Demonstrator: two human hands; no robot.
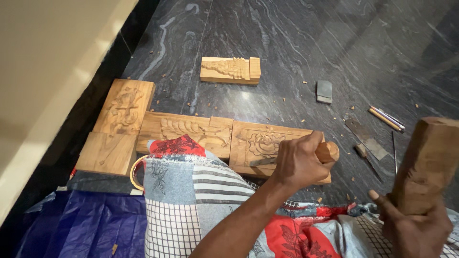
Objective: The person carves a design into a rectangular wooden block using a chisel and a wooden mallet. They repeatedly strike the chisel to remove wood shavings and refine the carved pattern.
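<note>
Left hand (297, 163), grip closed on a wooden-handled chisel (319, 154) set against the half-carved floral panel (262, 145) at frame centre; right hand (415, 228), grip clasping a raised wooden mallet (427, 164), lower right; relief outlined, background uncleared; further carved panels (143, 123) left, on the dark stone floor (296, 43).

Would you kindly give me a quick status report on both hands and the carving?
Left hand gripping chisel, blade on carved wooden panel. Right hand holding wooden mallet raised, clear of chisel. Nothing between mallet and chisel handle.

Sharpening stone (324, 91), loose chisels (386, 118)
</note>
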